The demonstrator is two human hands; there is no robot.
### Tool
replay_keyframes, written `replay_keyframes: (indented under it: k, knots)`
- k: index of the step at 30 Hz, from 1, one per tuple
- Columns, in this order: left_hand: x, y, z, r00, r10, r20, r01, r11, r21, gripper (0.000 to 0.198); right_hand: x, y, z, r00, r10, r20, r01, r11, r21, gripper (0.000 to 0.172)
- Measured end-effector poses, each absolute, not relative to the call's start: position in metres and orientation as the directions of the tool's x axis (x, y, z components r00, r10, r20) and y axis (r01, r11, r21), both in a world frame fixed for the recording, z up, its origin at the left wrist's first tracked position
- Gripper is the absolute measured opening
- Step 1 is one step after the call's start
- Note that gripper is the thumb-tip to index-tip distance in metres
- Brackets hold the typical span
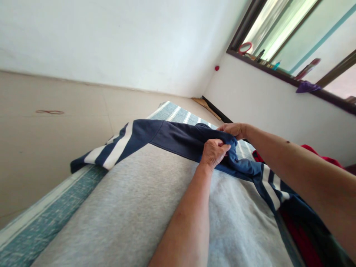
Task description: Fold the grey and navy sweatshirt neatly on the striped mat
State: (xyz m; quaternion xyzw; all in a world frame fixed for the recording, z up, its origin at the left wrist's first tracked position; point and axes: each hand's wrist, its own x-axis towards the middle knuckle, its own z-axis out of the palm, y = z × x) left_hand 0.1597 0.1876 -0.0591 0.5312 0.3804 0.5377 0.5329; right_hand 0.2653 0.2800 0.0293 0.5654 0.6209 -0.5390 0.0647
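A grey and navy sweatshirt [144,185] with white stripes on both sleeves lies spread over a bed with a teal striped cover [55,218]. Its left-hand sleeve hangs a little past the bed's edge. My left hand [215,151] is closed, pinching the navy fabric near the neck. Just beyond it, my right hand [233,129] grips the far side of the same bunched navy part, its fingertips partly hidden by cloth. Between the two hands the fabric is raised and folded.
Red and dark clothes [300,233] are heaped on the right. A thin loop [50,112] lies on the tiled floor at left. On the windowsill stand a round red mirror [245,48], small bottles and a purple cloth [308,86]. White walls meet behind the bed.
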Motion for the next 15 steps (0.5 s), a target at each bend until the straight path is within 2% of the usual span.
replay_keyframes:
  k: [4, 10, 15]
  knots:
    - [0.161, 0.186, -0.057, 0.153, 0.978, 0.139, -0.221, -0.103, 0.97, 0.016, 0.266, 0.281, 0.025, -0.312, 0.645, -0.697, 0.809, -0.204, -0.551, 0.014]
    - [0.159, 0.183, -0.053, 0.223, 0.968, 0.113, -0.309, -0.039, 0.95, 0.014, 0.26, 0.279, 0.03, -0.375, 0.646, -0.665, 0.798, -0.141, -0.586, 0.017]
    - [0.156, 0.18, -0.052, 0.326, 0.939, 0.108, -0.295, -0.007, 0.955, 0.017, 0.254, 0.277, 0.028, -0.279, 0.606, -0.744, 0.912, -0.075, -0.403, 0.007]
